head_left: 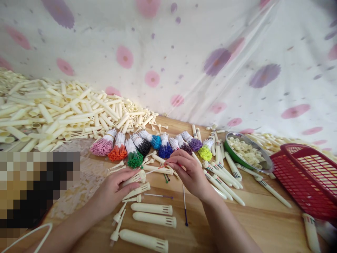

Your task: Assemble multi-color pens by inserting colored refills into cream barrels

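My left hand (112, 191) is closed around a cream slotted pen barrel (141, 176), its slotted end turned to the right. Between the fingertips of my right hand (189, 174) is a thin white pen refill (154, 170) with an orange-red end. The refill's far end points at the barrel's opening; whether it is inside, I cannot tell. More slotted barrels (152, 209) lie in front, beside small cream plunger-like parts (118, 225). A purple-ended refill (158, 195) and a blue-ended refill (184, 207) rest loose on the wooden table (210, 233).
Behind my hands stand bundles of coloured refills, including pink (101, 147) and lime (204, 153). A large heap of cream tubes (58, 109) fills the back left. To the right are filled barrels (228, 189), a green-sided bowl (238, 162) of small parts and a red basket (292, 189).
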The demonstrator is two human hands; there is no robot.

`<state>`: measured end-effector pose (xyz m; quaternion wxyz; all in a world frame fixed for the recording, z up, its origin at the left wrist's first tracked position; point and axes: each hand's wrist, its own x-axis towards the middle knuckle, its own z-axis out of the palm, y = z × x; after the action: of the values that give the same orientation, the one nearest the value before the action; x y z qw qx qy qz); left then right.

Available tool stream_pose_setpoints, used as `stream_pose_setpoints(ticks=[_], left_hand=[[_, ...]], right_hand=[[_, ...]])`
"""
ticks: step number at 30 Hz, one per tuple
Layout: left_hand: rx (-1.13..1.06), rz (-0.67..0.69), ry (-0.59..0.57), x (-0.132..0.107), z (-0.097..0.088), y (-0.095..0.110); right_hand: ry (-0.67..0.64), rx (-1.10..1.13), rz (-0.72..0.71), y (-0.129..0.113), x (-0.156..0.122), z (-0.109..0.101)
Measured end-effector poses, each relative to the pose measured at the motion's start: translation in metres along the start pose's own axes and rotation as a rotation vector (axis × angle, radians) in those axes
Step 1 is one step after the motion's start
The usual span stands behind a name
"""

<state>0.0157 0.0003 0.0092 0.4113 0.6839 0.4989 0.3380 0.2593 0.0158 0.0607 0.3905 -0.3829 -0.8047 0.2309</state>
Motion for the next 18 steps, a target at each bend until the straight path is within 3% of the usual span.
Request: stream_pose_setpoints(ticks=[8,13,15,18], left_hand=[[-0.018,-0.005,-0.099,0.0,0.0,0.007],[0.02,0.052,-0.193,0.0,0.0,0.01],[0.055,0.101,-0.187,-0.001,0.0,0.009],[0.115,0.187,-0.111,-0.002,0.0,0.006]], right_hand=[[-0.054,0.068,-0.035,0.005,0.001,0.008],[-0.185,0.091,-0.075,0.001,-0.002,0.025],[-0.205,0.087,-0.09,-0.001,-0.004,0.032],[-0.12,0.135,-0.019,-0.003,-0.005,0.041]])
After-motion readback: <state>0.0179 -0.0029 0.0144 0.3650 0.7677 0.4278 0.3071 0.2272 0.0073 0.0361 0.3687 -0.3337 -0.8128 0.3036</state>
